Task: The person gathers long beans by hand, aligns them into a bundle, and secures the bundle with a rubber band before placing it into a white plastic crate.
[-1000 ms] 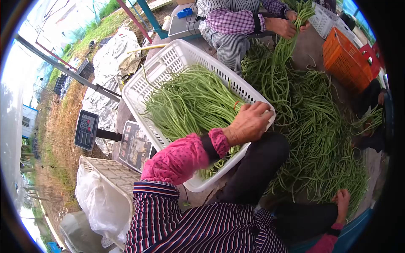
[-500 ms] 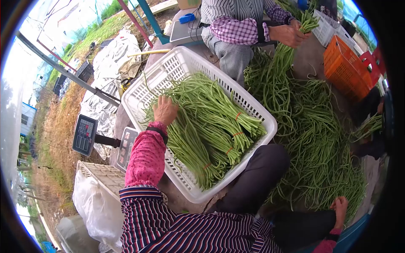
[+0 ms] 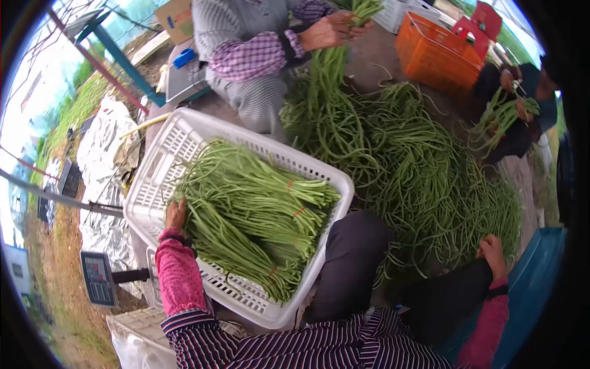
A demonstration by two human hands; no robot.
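Note:
My left hand (image 3: 176, 214) is at the left end of the bundled long beans (image 3: 246, 215) in the white basket (image 3: 216, 124); its fingertips are partly hidden at the bean tips. Red bands hold several bundles near their cut ends, on the right side of the basket. My right hand (image 3: 491, 253), its fingers curled together, rests by my knee at the lower edge of the loose bean pile (image 3: 424, 166). Whether something small is in it cannot be made out.
Across from me a person (image 3: 332, 31) holds beans upright. Another person (image 3: 522, 111) at the right handles beans. An orange crate (image 3: 437, 52) stands at the back, a scale display (image 3: 98, 278) at the left, and a blue-green surface (image 3: 531, 283) at the lower right.
The view has swung to the right, so the basket appears further left and lower. My left hand has moved from on top of the beans to their left ends. The person at the right is more visible.

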